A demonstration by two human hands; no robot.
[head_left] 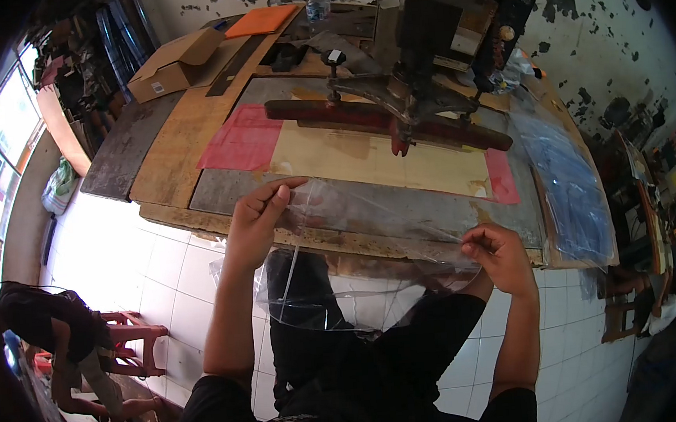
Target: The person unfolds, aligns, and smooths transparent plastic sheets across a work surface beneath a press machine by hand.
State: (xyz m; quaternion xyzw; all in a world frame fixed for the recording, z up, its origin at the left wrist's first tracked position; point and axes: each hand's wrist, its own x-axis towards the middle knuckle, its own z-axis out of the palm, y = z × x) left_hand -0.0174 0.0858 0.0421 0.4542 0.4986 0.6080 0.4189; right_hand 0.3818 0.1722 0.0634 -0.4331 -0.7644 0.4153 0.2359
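Observation:
A clear plastic sheet (359, 288) hangs slack between my two hands, above my lap and in front of the table's edge. My left hand (264, 212) pinches its upper left corner, close to the table's front edge. At the other end, my right hand (497, 251) is closed on the right corner, fingertips together. A pale straight strip or seam runs down the sheet's left part. Beyond the hands, a press machine (400, 97) with a long dark red bar stands over a yellow sheet (342, 156) with pink ends, on a grey board.
A stack of clear bluish plastic (567, 187) lies at the table's right side. An open cardboard box (179, 61), an orange folder (260, 20) and a water bottle (318, 3) are at the back. Left, another person (69, 339) is beside a red stool (132, 343).

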